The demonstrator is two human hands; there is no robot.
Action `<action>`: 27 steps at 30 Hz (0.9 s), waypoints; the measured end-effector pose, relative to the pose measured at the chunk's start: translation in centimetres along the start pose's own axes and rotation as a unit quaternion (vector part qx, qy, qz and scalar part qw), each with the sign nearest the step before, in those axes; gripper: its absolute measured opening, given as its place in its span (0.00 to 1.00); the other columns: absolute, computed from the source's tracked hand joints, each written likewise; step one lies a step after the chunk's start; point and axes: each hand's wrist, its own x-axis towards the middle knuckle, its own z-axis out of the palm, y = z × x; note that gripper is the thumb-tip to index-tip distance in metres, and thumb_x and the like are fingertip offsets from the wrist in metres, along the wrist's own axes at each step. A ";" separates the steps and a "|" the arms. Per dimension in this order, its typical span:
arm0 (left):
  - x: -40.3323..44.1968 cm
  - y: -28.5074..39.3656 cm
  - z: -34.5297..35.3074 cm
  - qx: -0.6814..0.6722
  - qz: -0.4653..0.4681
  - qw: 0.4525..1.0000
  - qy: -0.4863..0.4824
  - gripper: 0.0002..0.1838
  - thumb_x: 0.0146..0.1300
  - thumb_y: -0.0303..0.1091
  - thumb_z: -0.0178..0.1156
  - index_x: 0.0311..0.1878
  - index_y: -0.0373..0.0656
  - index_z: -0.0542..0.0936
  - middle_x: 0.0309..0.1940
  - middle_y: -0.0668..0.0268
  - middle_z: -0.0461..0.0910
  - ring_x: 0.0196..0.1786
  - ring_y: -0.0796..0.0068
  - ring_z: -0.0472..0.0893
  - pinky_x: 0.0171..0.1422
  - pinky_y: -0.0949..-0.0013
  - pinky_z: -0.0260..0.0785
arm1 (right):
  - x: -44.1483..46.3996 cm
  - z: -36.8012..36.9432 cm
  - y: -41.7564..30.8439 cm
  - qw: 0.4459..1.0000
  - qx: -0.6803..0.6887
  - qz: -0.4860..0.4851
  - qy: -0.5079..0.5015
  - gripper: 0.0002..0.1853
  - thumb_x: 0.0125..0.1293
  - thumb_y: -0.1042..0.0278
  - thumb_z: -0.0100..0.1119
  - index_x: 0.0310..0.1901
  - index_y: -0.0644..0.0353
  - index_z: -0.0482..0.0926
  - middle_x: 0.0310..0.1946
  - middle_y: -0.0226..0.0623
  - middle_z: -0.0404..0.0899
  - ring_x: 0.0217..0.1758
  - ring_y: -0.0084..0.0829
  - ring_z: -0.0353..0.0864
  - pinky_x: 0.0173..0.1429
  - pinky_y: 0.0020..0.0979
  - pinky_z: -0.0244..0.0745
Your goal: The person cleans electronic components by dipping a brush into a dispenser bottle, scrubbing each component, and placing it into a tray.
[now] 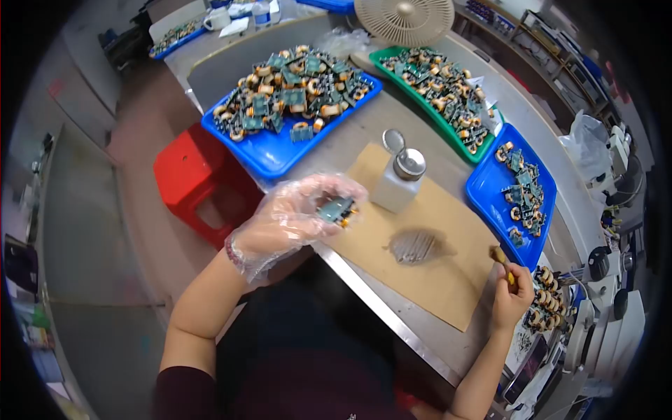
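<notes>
A small green circuit board (336, 208) with copper-coloured windings sits in the left hand (297, 203), which wears a clear plastic glove; its fingers curl over the board and the thumb closes from below, pinching it above the near left edge of a brown sheet (455, 283). Reading the view as a clock face centred on that board, a white bottle (396, 190) stands upright on the sheet at 2 o'clock, its metal cap (393, 141) tipped open. At 4 o'clock, a wet-looking dark patch (413, 246) marks the sheet. Between 3 and 4, farther out, the bare right hand (514, 297) grips a short yellow-handled brush (509, 276), bristles up; whether they touch the sheet I cannot tell. A large blue tray (269, 159) heaped with similar boards lies at 11 o'clock, a filled green tray (448, 133) between 1 and 2, and a smaller blue tray (484, 190) of boards at 3. Beyond the right hand, at 4, ring-shaped coils (549, 302) are clustered. A red stool (183, 164) stands between 9 and 10, and a beige fan (404, 26) between 12 and 1.
</notes>
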 end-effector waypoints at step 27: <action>-1.1 -3.9 6.2 0.162 0.147 0.966 0.141 0.29 0.48 0.12 0.57 0.57 0.37 0.65 0.48 0.60 0.74 0.54 0.71 0.76 0.52 0.70 0.71 | -0.1 -0.2 -0.4 0.999 -0.024 -0.018 -0.025 0.07 0.53 0.84 0.59 0.34 0.68 0.77 0.27 0.29 0.69 0.27 0.16 0.66 0.28 0.16 0.58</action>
